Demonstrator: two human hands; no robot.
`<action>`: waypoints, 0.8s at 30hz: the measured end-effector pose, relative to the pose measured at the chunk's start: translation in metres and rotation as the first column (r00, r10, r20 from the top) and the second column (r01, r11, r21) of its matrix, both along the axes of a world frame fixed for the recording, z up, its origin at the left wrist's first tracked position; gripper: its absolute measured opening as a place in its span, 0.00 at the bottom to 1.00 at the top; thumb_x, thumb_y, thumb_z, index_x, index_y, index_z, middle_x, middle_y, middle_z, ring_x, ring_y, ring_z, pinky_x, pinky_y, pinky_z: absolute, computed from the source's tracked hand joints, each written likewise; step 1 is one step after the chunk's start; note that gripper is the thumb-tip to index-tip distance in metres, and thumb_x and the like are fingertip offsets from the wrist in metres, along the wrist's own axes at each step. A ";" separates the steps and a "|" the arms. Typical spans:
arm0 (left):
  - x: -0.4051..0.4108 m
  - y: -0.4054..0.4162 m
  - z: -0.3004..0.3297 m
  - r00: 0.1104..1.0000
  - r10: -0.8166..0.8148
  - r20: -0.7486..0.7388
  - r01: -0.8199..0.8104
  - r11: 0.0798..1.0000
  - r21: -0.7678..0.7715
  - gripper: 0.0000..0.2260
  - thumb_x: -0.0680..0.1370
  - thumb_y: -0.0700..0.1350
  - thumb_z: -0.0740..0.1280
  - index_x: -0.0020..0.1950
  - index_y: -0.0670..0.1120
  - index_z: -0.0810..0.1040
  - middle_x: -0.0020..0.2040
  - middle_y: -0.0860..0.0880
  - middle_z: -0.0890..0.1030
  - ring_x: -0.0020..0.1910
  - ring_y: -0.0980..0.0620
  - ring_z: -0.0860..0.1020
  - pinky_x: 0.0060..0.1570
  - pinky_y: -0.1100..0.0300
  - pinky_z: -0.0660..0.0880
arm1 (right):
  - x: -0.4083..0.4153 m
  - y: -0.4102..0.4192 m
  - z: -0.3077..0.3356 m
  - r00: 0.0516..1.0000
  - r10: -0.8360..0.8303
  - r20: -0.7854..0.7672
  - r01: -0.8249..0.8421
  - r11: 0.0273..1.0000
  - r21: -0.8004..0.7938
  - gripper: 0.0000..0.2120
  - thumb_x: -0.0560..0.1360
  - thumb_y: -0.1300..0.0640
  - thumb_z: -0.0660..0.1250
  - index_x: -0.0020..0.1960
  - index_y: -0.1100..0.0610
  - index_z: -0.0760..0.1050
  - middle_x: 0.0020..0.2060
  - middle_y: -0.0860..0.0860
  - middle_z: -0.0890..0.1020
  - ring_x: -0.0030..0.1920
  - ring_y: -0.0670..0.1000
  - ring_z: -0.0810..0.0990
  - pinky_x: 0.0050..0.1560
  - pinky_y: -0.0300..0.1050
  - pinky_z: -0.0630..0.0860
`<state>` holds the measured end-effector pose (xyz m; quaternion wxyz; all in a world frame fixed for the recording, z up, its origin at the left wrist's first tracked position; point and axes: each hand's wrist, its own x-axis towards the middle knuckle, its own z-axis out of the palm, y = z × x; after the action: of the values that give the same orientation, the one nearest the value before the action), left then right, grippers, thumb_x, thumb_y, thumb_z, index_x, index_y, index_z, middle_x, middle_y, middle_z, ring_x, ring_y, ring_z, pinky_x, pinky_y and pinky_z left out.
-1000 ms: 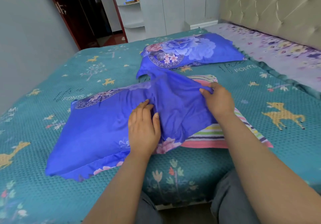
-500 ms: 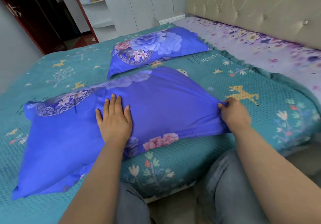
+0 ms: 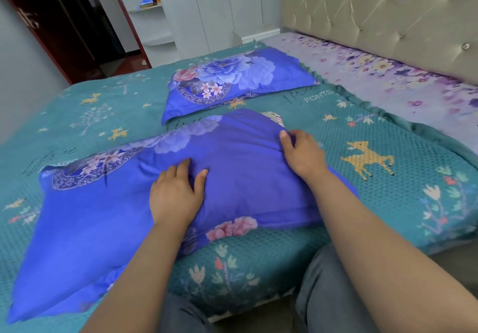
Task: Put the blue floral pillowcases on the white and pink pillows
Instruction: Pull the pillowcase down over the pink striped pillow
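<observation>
Left hand [image 3: 176,195] flat on near blue floral pillowcase [image 3: 103,216], right hand [image 3: 302,151] gripping its far edge beside striped pillow corner [image 3: 274,116].

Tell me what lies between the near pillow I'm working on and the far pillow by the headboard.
A strip of teal bedspread only; the head view shows the near pillow and far pillow apart, with nothing on that strip.

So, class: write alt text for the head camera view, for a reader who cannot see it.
Two bare hands work a blue floral pillowcase on a teal bedspread: the left hand presses it flat, the right hand grips its far edge, where a striped corner shows. A second cased pillow lies behind.
</observation>
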<state>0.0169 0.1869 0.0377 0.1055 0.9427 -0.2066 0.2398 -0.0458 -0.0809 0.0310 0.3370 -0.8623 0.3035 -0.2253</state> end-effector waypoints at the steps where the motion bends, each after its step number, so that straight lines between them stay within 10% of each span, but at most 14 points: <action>1: 0.005 -0.004 0.004 1.000 0.008 -0.021 -0.008 1.000 0.013 0.33 0.74 0.66 0.48 0.65 0.45 0.74 0.51 0.42 0.80 0.52 0.40 0.77 0.50 0.49 0.73 | 0.016 0.002 0.009 0.994 0.093 -0.060 -0.090 0.995 0.046 0.34 0.74 0.33 0.55 0.69 0.57 0.66 0.65 0.58 0.72 0.66 0.59 0.71 0.66 0.55 0.67; 5: 0.006 -0.010 0.013 0.981 -0.097 -0.170 0.131 0.970 0.203 0.51 0.62 0.80 0.45 0.75 0.47 0.61 0.63 0.43 0.70 0.62 0.40 0.69 0.64 0.46 0.65 | 0.057 -0.005 0.013 0.955 0.225 -0.193 -0.169 0.948 0.269 0.62 0.53 0.21 0.64 0.75 0.59 0.56 0.72 0.55 0.65 0.70 0.56 0.67 0.69 0.53 0.66; 8: 0.001 0.003 0.013 0.932 -0.110 -0.345 0.267 0.852 0.449 0.58 0.58 0.77 0.61 0.76 0.52 0.35 0.77 0.44 0.48 0.76 0.44 0.49 0.74 0.45 0.47 | 0.066 -0.011 -0.006 0.950 0.161 -0.269 -0.074 0.949 0.306 0.71 0.46 0.18 0.62 0.75 0.62 0.53 0.71 0.55 0.66 0.69 0.57 0.69 0.68 0.55 0.67; 11: 0.002 0.020 0.007 0.991 -0.024 -0.133 0.087 0.867 0.491 0.54 0.55 0.57 0.76 0.76 0.48 0.56 0.70 0.39 0.67 0.67 0.39 0.69 0.64 0.43 0.67 | 0.069 -0.008 -0.021 0.942 0.066 -0.330 0.022 0.966 0.258 0.66 0.48 0.17 0.59 0.72 0.61 0.60 0.67 0.57 0.72 0.65 0.60 0.73 0.64 0.57 0.69; 13: 0.009 0.020 0.001 0.997 -0.072 0.018 0.059 0.922 0.384 0.30 0.54 0.43 0.76 0.55 0.42 0.78 0.47 0.41 0.78 0.44 0.39 0.79 0.43 0.49 0.77 | 0.066 -0.006 -0.026 0.949 0.049 -0.312 0.038 0.963 0.268 0.57 0.55 0.20 0.61 0.67 0.63 0.67 0.63 0.59 0.75 0.61 0.60 0.76 0.60 0.52 0.72; 17: 0.018 0.012 0.018 0.979 -0.196 0.056 0.178 0.957 0.231 0.07 0.55 0.39 0.67 0.30 0.45 0.72 0.28 0.45 0.75 0.29 0.42 0.76 0.29 0.56 0.70 | 0.045 0.006 -0.031 0.999 -0.018 -0.037 0.028 0.961 0.275 0.33 0.69 0.35 0.67 0.56 0.64 0.74 0.53 0.63 0.80 0.53 0.62 0.78 0.49 0.50 0.72; 24: 0.058 0.023 0.083 0.948 -0.231 0.219 0.199 0.967 0.160 0.03 0.62 0.40 0.65 0.33 0.47 0.73 0.33 0.48 0.75 0.41 0.43 0.74 0.42 0.54 0.62 | 0.017 0.065 0.002 0.825 -0.263 0.500 0.000 0.885 0.465 0.14 0.74 0.50 0.68 0.52 0.60 0.76 0.43 0.52 0.81 0.46 0.52 0.79 0.43 0.40 0.70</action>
<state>0.0749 0.2103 0.1207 0.0412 0.8842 -0.3353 0.3227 -0.0283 -0.0155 0.0325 0.5809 -0.6364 0.2974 -0.4112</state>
